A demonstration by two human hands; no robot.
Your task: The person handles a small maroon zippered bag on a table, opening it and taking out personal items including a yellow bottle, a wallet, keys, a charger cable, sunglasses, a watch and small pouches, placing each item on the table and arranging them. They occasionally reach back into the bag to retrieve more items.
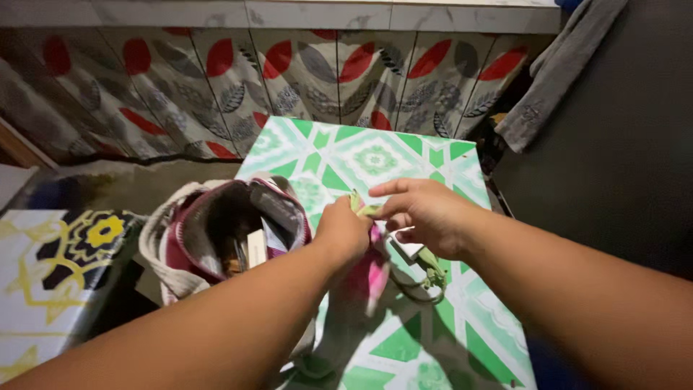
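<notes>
My left hand and my right hand meet over a green and white patterned surface. Between their fingertips they pinch a small yellow-green strip at the top of a pink pouch that hangs below my left hand. A white and green cord-like piece lies just under my right hand. To the left stands an open woven bag with pink lining, with several small items inside.
A tiled wall with red and grey leaf shapes rises behind. A grey cloth hangs at the upper right. A yellow, black and white patterned tile lies at the left.
</notes>
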